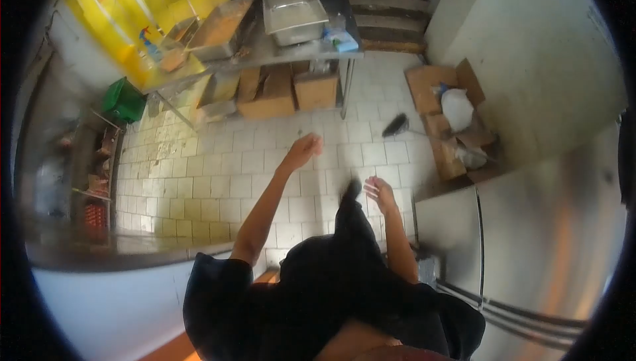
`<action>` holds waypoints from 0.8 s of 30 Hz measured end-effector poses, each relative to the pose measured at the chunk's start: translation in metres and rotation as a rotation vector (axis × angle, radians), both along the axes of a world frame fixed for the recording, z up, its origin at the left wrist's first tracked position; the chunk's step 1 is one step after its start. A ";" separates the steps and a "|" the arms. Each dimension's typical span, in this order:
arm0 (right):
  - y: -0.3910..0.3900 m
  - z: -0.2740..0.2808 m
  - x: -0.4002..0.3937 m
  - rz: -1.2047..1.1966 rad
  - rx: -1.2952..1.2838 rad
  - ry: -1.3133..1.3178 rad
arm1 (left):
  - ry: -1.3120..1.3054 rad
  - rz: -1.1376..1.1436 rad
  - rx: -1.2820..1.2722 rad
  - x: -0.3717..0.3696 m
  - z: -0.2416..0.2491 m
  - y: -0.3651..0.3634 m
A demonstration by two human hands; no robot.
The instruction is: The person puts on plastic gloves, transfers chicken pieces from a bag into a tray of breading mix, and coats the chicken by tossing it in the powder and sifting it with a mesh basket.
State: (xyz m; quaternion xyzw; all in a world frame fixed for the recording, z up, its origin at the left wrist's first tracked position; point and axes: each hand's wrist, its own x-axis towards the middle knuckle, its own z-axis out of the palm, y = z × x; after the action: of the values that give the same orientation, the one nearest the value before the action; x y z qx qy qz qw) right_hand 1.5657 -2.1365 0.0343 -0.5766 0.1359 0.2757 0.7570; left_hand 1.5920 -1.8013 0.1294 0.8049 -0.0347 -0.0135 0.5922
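Note:
Both my hands hang in the air over the white tiled floor [258, 175]. My left hand [307, 149] is at the centre, its fingers loosely curled; whether it holds anything small is hard to make out. To the lower right of it, my right hand [380, 195] has its fingers apart and nothing in it. Beyond my hands a metal table [258, 60] bears a deep steel tray [295, 16] and a longer tray [222, 29] with orange-brown residue. A blue and white packet [341, 39] lies at its right end.
Cardboard boxes [266, 96] sit under the table. A green bin [124, 100] stands left. Steps [387, 6] rise behind. At right are a dark brush head [396, 125], opened cardboard [437, 145] with white bags [457, 110], and a metal cabinet [450, 222].

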 end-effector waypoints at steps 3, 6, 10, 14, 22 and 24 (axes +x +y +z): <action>0.034 -0.006 0.157 -0.033 0.008 -0.084 | -0.013 -0.015 -0.217 0.108 -0.022 0.009; 0.080 -0.015 0.356 0.098 0.012 -0.266 | 0.078 0.037 -0.349 0.194 -0.057 0.013; 0.182 -0.005 0.621 0.120 -0.211 -0.459 | 0.337 0.095 -0.369 0.289 -0.114 0.008; 0.281 -0.045 0.804 0.016 -0.732 -0.947 | 0.082 0.160 -0.093 0.406 -0.065 -0.010; 0.275 0.000 0.941 0.454 -0.843 -0.593 | 0.086 0.358 -0.222 0.596 -0.019 -0.006; 0.250 0.052 0.921 0.398 -0.684 -0.539 | -0.038 0.487 -0.139 0.619 -0.012 -0.001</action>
State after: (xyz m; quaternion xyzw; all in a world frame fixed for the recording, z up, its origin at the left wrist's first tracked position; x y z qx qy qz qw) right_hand 2.4866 -1.8866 0.0862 -0.8585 -0.0952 0.1954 0.4645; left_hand 2.2113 -1.8022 0.1179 0.7470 0.1484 0.1471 0.6312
